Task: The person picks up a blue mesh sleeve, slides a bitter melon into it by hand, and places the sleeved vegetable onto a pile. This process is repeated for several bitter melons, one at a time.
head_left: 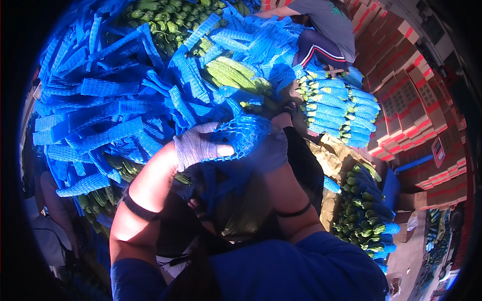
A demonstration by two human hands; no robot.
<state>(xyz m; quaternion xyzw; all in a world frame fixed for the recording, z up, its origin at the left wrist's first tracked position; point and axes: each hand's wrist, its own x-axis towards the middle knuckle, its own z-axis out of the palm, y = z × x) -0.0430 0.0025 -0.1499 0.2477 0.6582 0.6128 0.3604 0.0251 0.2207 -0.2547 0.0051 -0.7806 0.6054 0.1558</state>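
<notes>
My left hand [197, 146], in a pale knitted glove, is closed on a blue foam net sleeve [244, 134], with the thumb along its near side. The sleeve is stretched wide, so its mesh shows. At its right end is my right hand [272, 149], also gloved, shaded and smeared by motion; its fingers cannot be made out. Whether anything is inside the sleeve is not visible. Just beyond lies a heap of flat blue net sleeves [110, 105]. Pale green ribbed gourds [231, 74] show among them.
Darker green gourds [168, 20] lie at the back. Sleeved gourds [339, 108] are stacked at the right, with more gourds [361, 210] nearer me beside brown paper [326, 160]. A person [326, 35] sits at the far right. Cardboard boxes [411, 105] line the right side.
</notes>
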